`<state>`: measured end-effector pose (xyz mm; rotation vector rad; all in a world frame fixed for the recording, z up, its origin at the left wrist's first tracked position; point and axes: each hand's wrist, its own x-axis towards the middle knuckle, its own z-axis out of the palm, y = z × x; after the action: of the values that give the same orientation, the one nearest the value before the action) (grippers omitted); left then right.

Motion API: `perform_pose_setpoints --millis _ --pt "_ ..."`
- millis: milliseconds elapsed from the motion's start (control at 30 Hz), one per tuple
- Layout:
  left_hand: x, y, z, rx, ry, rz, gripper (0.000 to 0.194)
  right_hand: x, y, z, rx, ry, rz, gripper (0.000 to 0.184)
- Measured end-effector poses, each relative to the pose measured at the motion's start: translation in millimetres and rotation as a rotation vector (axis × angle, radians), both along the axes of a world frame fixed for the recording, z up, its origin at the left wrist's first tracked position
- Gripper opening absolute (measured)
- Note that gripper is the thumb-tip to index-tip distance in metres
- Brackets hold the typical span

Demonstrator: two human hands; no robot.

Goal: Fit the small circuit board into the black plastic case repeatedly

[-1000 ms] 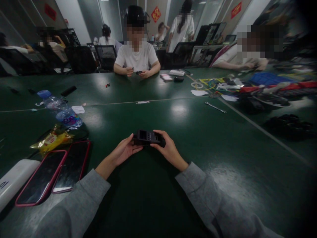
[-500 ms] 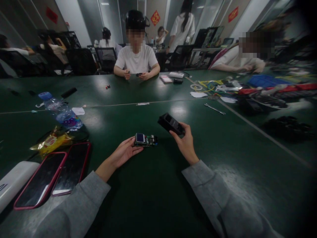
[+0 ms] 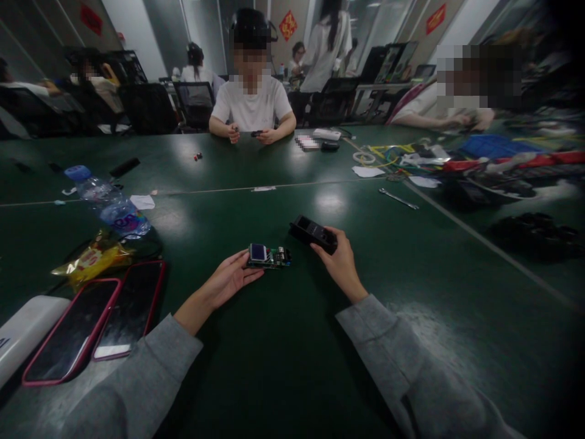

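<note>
My left hand [image 3: 232,274] grips the left end of a green circuit board [image 3: 274,257], its small square screen facing up toward me. Thumb on top and fingers below, that hand is closed on it. In my right hand [image 3: 339,262] is a black plastic casing [image 3: 315,231] with a rectangular window at its far left end. My thumb and fingers pinch its right end, and the casing tilts down to the right. A small gap separates the casing from the board, both held just above the green table [image 3: 283,341].
Two red-edged phones [image 3: 70,332], a white power bank [image 3: 27,335], a yellow snack wrapper [image 3: 94,259] and a water bottle [image 3: 112,204] lie at left. A wrench [image 3: 398,199] and a pile of cables [image 3: 411,155] are at right. A person [image 3: 251,103] sits opposite, holding small dark parts.
My right hand has lowered and levelled the black casing slightly, bringing it a little nearer the circuit board. My left hand and the board have stayed nearly still.
</note>
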<state>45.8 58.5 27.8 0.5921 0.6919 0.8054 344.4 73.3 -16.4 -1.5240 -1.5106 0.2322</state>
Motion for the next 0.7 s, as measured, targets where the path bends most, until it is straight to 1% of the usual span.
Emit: perform_pose_setpoints --millis 267,400,433,467,600,700 --pt "-0.1 -0.1 2.0 -0.029 -0.004 0.003 0.039 1.1 1.0 -3.9 0.003 -0.068 0.014 0.049" --pt "0.1 1.2 -0.3 -0.034 -0.018 0.020 0.036 0.5 0.7 -3.1 -0.006 -0.127 -0.018 0.069" --pt "0.3 1.4 -0.7 -0.039 -0.019 0.029 0.035 0.2 0.8 -2.9 -0.012 -0.140 -0.020 0.071" --pt "0.4 1.5 -0.8 -0.046 -0.017 0.036 0.034 -0.2 0.9 -2.7 -0.018 -0.150 -0.016 0.070" --pt "1.6 0.7 2.5 -0.065 -0.008 0.045 0.031 -4.1 -1.2 2.6 -0.023 -0.118 0.041 0.051" --pt "2.6 -0.1 5.4 -0.080 -0.001 0.065 0.028 -13.7 -8.1 14.5 0.007 0.004 0.096 0.050"
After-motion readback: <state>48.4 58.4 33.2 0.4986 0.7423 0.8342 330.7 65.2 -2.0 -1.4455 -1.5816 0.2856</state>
